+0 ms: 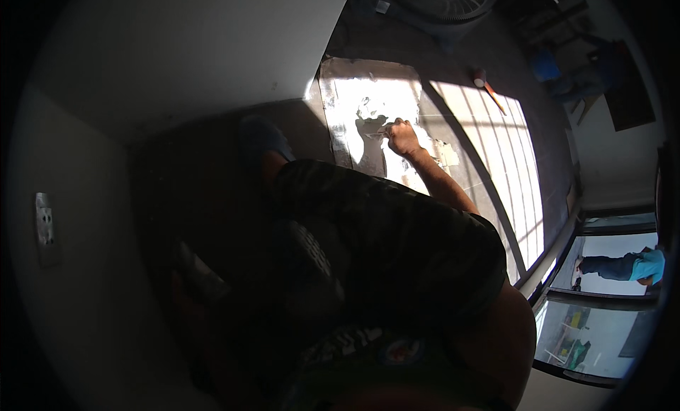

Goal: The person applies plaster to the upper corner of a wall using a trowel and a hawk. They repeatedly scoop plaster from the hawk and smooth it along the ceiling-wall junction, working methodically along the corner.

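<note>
My right hand (402, 137) reaches down to a brightly sunlit, whitish rectangular patch (338, 147) on the floor. Its fingers are closed round a small trowel-like tool (381, 132), mostly hidden by the hand and glare. Grey, uneven smears of a mortar-like material (370, 115) lie on the patch just beyond the fingers. Deep shadow covers my left hand (187, 295) at the lower left. Beside it shows a pale, flat, wedge-shaped thing (204, 271); whether the fingers grip it is too dark to tell.
A bent knee in camouflage cloth (397, 212) fills the middle. White walls with a socket (45, 228) stand at the left. Further off are a round fan (453, 0) and an orange-handled tool (491, 93) on the floor. Beyond a window at the right stands a person in blue (623, 266).
</note>
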A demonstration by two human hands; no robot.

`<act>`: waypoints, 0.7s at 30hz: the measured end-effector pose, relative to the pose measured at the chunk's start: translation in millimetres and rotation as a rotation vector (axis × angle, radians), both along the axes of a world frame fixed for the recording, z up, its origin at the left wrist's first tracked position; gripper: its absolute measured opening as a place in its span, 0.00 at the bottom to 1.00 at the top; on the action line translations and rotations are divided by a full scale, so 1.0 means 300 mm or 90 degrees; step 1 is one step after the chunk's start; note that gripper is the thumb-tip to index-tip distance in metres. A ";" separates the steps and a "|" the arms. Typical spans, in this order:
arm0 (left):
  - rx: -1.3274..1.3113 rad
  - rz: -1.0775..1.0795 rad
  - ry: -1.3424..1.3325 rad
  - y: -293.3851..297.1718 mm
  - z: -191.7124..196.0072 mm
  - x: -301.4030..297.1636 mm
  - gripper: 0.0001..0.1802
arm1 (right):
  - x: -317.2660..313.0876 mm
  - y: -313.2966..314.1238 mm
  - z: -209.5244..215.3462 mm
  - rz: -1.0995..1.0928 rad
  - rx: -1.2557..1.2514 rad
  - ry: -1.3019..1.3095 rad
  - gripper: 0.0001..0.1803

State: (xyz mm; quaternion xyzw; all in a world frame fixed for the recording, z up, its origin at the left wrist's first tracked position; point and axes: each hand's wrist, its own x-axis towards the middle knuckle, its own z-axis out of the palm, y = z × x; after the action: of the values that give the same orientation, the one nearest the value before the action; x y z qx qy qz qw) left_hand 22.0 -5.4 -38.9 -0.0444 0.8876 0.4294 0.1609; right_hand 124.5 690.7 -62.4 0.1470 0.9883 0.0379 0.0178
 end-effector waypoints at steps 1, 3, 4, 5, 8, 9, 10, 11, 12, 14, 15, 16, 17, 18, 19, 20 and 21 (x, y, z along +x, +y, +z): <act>0.334 0.157 -0.141 0.027 0.002 -0.021 0.28 | 0.005 0.000 0.011 -0.014 -0.043 -0.049 0.16; 0.576 0.293 -0.233 0.059 0.023 -0.026 0.29 | 0.016 -0.019 0.026 -0.024 0.017 0.081 0.18; 0.479 0.281 -0.185 0.066 0.035 -0.011 0.30 | 0.021 -0.038 0.027 -0.041 0.053 0.191 0.20; 0.391 0.226 -0.117 0.065 0.050 0.002 0.30 | 0.029 -0.056 0.029 -0.016 0.099 0.018 0.23; 0.425 0.213 -0.204 0.055 0.068 -0.005 0.32 | 0.050 -0.085 0.036 0.008 0.116 -0.203 0.27; 0.468 0.259 -0.214 0.054 0.063 -0.015 0.32 | 0.051 -0.079 0.037 -0.009 0.116 -0.226 0.25; 0.515 0.304 -0.223 0.058 0.053 -0.028 0.32 | 0.051 -0.069 0.034 -0.031 0.096 -0.287 0.24; 0.561 0.348 -0.232 0.058 0.045 -0.036 0.32 | 0.046 -0.050 0.031 -0.060 0.121 -0.208 0.20; 0.540 0.334 -0.211 0.060 0.037 -0.041 0.32 | 0.043 -0.011 0.038 -0.088 0.111 -0.143 0.18; 0.486 0.317 -0.176 0.052 0.030 -0.028 0.32 | 0.007 0.019 0.000 0.008 0.095 -0.058 0.17; 0.520 0.324 -0.187 0.051 0.028 -0.028 0.32 | 0.008 0.017 -0.027 0.022 0.096 -0.020 0.16; 0.555 0.325 -0.198 0.043 0.032 -0.021 0.32 | 0.003 0.015 -0.053 0.034 0.102 0.022 0.16; 0.585 0.326 -0.193 0.044 0.031 -0.024 0.33 | 0.001 0.014 -0.071 0.041 0.084 0.014 0.15; 0.610 0.343 -0.212 0.037 0.032 -0.023 0.33 | -0.003 0.008 -0.088 0.050 0.111 0.087 0.15; 0.622 0.359 -0.218 0.029 0.032 -0.025 0.33 | -0.005 0.005 -0.097 0.054 0.111 0.096 0.15; 0.637 0.374 -0.222 0.027 0.027 -0.030 0.33 | -0.010 -0.002 -0.103 0.052 0.108 0.088 0.15; 0.690 0.367 -0.258 0.020 0.025 -0.031 0.31 | -0.015 -0.007 -0.106 0.047 0.103 0.080 0.15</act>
State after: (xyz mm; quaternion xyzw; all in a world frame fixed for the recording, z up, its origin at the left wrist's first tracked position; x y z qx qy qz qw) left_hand 12.6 0.6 -31.4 -0.2735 0.4493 0.8259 0.2032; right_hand 120.0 688.6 -94.3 0.1134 0.9859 0.1091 -0.0573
